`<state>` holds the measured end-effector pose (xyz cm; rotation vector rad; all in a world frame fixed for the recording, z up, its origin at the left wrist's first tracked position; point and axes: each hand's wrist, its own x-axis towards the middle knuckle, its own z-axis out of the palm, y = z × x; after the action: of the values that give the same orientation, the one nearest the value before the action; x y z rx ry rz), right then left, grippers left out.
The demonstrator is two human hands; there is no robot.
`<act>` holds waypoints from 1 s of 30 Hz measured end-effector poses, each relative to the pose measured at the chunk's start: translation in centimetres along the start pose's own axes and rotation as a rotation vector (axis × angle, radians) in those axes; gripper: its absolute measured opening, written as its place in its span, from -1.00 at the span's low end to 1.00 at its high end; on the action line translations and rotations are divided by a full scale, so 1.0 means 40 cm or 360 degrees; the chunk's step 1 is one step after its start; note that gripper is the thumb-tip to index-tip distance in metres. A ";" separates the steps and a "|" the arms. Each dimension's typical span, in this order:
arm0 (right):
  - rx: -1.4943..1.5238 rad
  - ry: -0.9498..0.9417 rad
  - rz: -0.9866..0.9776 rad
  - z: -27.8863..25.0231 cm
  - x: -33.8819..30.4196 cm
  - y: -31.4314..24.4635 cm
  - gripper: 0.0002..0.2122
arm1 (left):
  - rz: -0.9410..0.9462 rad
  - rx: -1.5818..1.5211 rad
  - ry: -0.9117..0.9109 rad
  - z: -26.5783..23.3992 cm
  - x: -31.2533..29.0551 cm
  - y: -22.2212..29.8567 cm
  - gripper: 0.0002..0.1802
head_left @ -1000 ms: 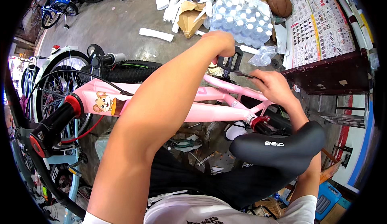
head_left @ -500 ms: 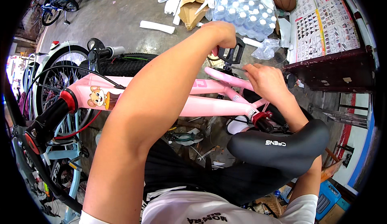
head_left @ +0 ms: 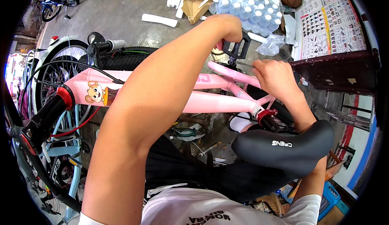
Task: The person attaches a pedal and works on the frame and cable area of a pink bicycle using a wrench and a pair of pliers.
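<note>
The pink bicycle frame (head_left: pixel 210 103) lies across the person's lap, already carrying its black saddle (head_left: pixel 283 148), red seat clamp (head_left: pixel 265 113), handlebar grip (head_left: pixel 44 119) and a black pedal (head_left: pixel 235 49) on the crank, so most of the assembly looks done; the work left seems to sit at the crank and pedal end. The left hand (head_left: pixel 227 24) is closed into a fist, its grip pressed tight around something next to the pedal, hidden by the knuckles. The right hand (head_left: pixel 275 79) pinches a thin metal tool (head_left: pixel 243 64) pointed toward the pedal, fingers curled close.
</note>
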<state>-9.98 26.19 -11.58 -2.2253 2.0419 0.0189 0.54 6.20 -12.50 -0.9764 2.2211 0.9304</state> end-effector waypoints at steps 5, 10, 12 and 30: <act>0.0043 0.0043 -0.0010 0.107 -0.002 0.009 -0.87 | -0.0005 0.0021 0.0023 -0.001 0.003 0.000 -0.54; 0.0068 0.0023 -0.0083 0.155 0.019 0.032 -0.86 | 0.0040 0.0010 0.0046 -0.002 -0.013 0.004 -0.54; 0.0152 -0.0009 -0.0088 0.168 0.031 0.034 -0.84 | 0.0044 0.0016 0.0048 -0.001 -0.016 0.005 -0.54; 0.0428 -0.0259 -0.0011 0.200 0.110 -0.002 -0.69 | 0.0132 0.0102 0.0221 0.005 -0.061 0.015 -0.68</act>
<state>-8.91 22.62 -19.92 -1.9990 1.8315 -0.0683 1.56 7.68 -10.71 -0.9522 2.4081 0.8443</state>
